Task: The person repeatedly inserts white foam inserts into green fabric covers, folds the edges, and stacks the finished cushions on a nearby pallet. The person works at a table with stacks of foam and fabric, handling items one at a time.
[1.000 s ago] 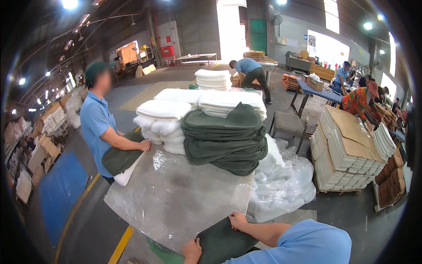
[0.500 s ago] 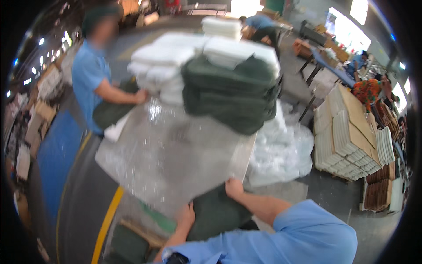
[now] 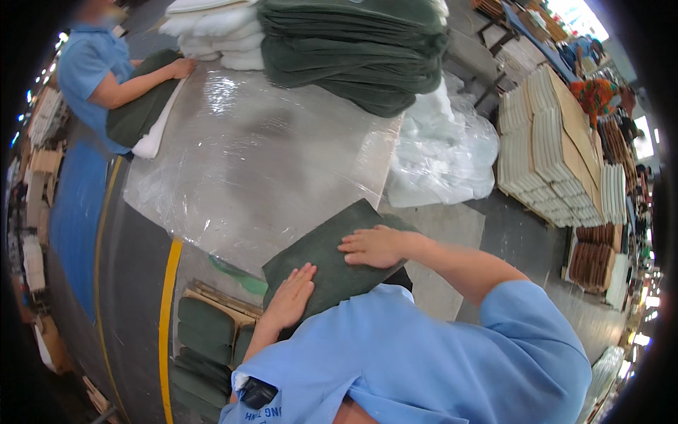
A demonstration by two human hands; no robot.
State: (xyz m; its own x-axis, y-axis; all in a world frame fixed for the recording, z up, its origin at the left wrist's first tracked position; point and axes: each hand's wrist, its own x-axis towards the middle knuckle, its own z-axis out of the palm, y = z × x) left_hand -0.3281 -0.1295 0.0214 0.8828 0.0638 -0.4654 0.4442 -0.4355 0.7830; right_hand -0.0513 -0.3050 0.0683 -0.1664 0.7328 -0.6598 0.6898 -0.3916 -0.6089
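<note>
A dark green fabric piece, like a cushion cover (image 3: 332, 283), lies before me at the table's near edge, one corner pointing away over the table. My left hand (image 3: 291, 295) rests flat on its left part, fingers stretched out. On its upper right my right hand (image 3: 371, 246) lies palm down, fingers extended. Neither hand grips the cloth. Beyond is a wide table (image 3: 268, 162) covered in clear plastic film. A tall pile of dark green covers (image 3: 353, 53) stands at its far side, next to stacked white padding (image 3: 219, 35).
Across the table at the left, a co-worker (image 3: 88, 63) handles another green cover (image 3: 141, 99) with white padding. A plastic-wrapped white bundle (image 3: 445, 155) sits at the table's right. Stacked boards (image 3: 544, 155) stand farther right. Green pieces (image 3: 205, 332) are piled low at my left.
My hands went from holding the cover's far edge to lying flat on it, and the cover now sits turned, its corner raised farther. The view has tilted down.
</note>
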